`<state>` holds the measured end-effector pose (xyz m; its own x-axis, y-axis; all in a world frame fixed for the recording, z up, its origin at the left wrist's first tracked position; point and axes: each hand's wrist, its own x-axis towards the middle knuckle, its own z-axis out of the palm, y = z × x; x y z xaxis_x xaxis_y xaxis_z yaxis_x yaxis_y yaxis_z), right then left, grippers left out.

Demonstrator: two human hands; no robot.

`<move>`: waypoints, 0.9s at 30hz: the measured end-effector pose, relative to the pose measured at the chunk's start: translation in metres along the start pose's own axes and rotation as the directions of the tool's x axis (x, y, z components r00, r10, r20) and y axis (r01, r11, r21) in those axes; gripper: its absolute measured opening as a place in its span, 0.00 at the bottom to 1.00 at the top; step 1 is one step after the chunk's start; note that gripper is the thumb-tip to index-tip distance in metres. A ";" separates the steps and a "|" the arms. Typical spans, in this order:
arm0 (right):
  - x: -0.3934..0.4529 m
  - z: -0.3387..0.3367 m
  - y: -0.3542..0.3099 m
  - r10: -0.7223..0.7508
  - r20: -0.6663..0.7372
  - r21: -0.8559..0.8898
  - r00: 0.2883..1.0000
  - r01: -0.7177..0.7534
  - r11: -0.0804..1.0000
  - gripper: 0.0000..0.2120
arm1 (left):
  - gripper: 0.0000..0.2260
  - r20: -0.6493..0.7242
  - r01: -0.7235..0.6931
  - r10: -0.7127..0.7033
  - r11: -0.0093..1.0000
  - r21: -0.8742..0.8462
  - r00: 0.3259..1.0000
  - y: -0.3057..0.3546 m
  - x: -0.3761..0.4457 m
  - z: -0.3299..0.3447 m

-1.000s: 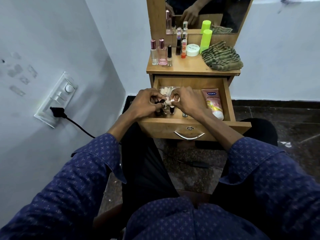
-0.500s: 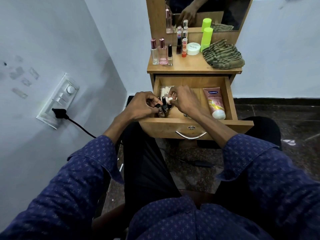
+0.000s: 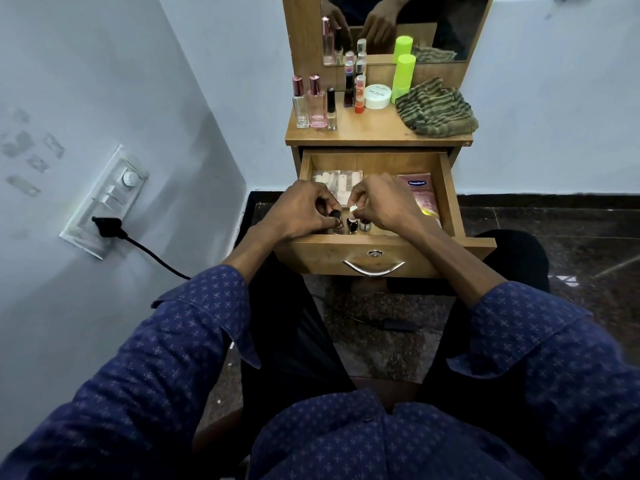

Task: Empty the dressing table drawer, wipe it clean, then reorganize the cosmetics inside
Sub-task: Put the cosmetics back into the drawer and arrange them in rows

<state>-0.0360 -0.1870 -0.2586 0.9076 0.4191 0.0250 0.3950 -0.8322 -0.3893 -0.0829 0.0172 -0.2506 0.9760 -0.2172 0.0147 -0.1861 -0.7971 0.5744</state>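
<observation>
Both hands have slid toward the open wooden drawer's front wall, where the left hand pinches a black-capped nail-polish bottle and the right hand pinches a white-capped bottle, 2 standing side by side.

smooth, matt wood-grain drawer with a shiny curved metal handle; glossy pink plastic tube inside. upper middle: wooden counter, clear glass bottles, rough striped cloth, speckled polished stone floor.
</observation>
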 end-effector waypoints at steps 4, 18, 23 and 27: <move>-0.012 -0.025 0.018 -0.099 0.116 0.066 0.988 0.092 0.994 0.10 | 0.09 0.053 -0.021 0.019 1.000 0.023 0.998 0.015 0.013 0.007; -0.032 -0.046 0.077 -0.003 0.058 0.105 0.998 -0.003 0.994 0.10 | 0.08 0.019 -0.034 0.031 0.981 0.192 0.999 0.037 0.061 0.015; -0.031 -0.039 0.077 0.054 -0.020 0.026 0.998 -0.054 0.998 0.07 | 0.06 -0.053 -0.047 0.058 0.981 0.188 0.997 0.050 0.082 0.022; -0.027 -0.031 0.075 0.074 -0.025 0.006 0.997 -0.074 0.997 0.08 | 0.06 0.003 -0.029 0.029 0.973 0.230 1.000 0.053 0.093 0.031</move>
<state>-0.0265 -0.2721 -0.2600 0.9375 0.3474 0.0190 0.3262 -0.8584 -0.3959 -0.0054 -0.0631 -0.2445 0.9698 -0.2423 0.0292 -0.2356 -0.8985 0.3703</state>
